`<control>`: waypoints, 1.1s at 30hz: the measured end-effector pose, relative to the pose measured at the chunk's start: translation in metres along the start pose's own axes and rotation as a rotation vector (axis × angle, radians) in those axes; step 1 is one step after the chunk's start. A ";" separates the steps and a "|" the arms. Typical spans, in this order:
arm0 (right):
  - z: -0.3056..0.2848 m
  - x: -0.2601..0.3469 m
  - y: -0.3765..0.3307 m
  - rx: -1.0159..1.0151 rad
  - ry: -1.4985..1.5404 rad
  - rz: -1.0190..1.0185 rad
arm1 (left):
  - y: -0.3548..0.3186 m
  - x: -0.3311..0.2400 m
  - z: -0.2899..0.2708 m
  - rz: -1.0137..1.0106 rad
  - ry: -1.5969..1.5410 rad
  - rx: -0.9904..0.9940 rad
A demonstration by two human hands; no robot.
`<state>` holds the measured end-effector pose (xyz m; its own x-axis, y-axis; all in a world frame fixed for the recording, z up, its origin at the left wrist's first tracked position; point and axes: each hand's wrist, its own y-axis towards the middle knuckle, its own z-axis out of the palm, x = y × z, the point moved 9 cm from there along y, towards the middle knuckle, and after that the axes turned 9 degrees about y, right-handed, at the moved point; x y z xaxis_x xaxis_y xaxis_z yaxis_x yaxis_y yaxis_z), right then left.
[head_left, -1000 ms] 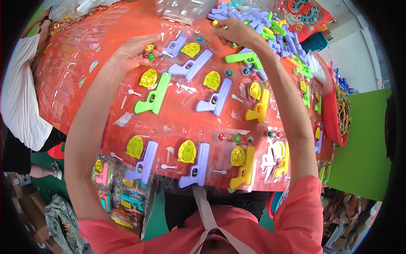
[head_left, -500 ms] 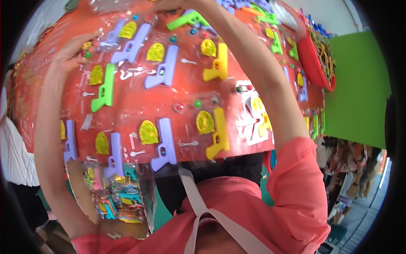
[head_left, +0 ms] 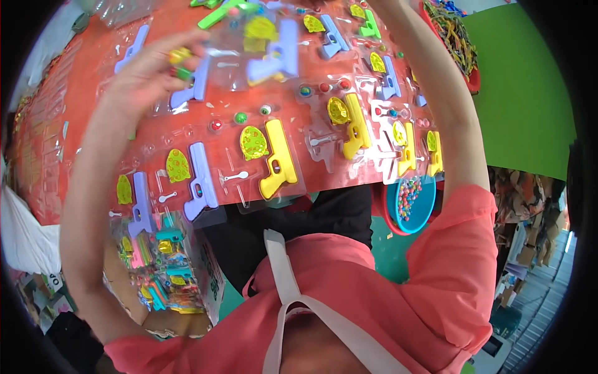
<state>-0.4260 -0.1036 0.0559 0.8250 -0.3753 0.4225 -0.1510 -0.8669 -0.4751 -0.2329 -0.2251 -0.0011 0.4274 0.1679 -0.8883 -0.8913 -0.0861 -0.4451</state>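
My left hand [head_left: 149, 71] is over the left side of the red table, its fingers curled round small toy balls [head_left: 181, 57], a yellow and a green one showing. Motion smears the fingers. Next to its fingertips is a clear plastic tray with a purple toy gun [head_left: 283, 50] and a yellow disc [head_left: 260, 31], also blurred; whether the fingers touch it I cannot tell. My right forearm [head_left: 430, 68] reaches up the right side, and its hand lies beyond the top edge. Along the near edge sit more trays with a yellow toy gun [head_left: 279, 159], a purple toy gun [head_left: 200, 181] and small white spoons [head_left: 235, 176].
A red basin [head_left: 471, 80] heaped with small coloured parts stands at the far right. Below the table edge, a blue basin [head_left: 425, 209] holds coloured balls. At lower left, a cardboard box [head_left: 118, 274] contains packed toys. A green panel [head_left: 523, 93] stands right.
The view has shifted to the right over the table. My left hand has moved rightward with the balls, beside a blurred tray. My right hand has gone out of view at the top.
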 end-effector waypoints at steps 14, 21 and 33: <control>0.041 -0.038 -0.080 -0.343 0.559 0.145 | -0.023 0.068 0.046 -0.044 -0.475 -0.066; 0.030 0.040 0.030 -0.352 0.804 -0.220 | -0.014 0.046 -0.102 0.163 -0.617 -0.348; 0.028 0.079 0.138 -0.483 0.537 -0.268 | 0.063 0.009 -0.131 0.322 -0.478 -0.351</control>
<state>-0.3670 -0.2440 0.0018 0.5083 -0.1337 0.8508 -0.3060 -0.9515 0.0333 -0.2651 -0.3578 -0.0521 -0.0377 0.4896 -0.8711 -0.8268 -0.5048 -0.2479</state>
